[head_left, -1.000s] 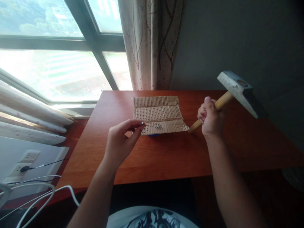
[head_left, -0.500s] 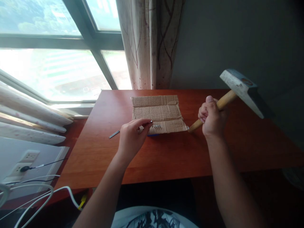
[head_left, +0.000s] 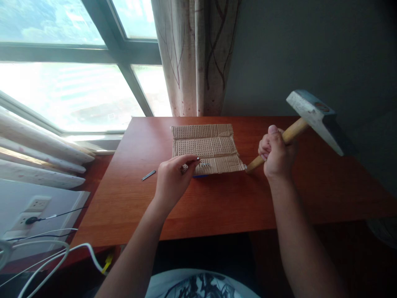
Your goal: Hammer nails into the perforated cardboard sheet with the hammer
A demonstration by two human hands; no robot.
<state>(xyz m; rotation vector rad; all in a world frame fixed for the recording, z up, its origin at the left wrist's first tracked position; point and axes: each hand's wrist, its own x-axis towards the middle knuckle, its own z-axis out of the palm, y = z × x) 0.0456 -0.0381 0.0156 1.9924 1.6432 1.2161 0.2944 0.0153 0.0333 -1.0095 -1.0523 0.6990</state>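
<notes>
My right hand (head_left: 277, 153) is wrapped round the wooden handle of a hammer (head_left: 296, 130), its metal head raised up and to the right. The lower end of the handle is beside the right corner of a cardboard sheet (head_left: 203, 145) full of small holes. Over the near left part of that sheet, my left hand (head_left: 173, 178) pinches a nail (head_left: 197, 158); only its pale round head shows between thumb and forefinger. Right by those fingertips, several nail heads (head_left: 205, 164) stick out of the cardboard. Loose nails (head_left: 148, 175) lie on the wood left of my left hand.
The cardboard rests on a reddish-brown wooden table (head_left: 217, 211), with a bit of blue under its near edge. A window (head_left: 77, 91) and curtains (head_left: 195, 58) stand behind and left. White cables (head_left: 83, 247) and a wall socket (head_left: 23, 221) are at lower left.
</notes>
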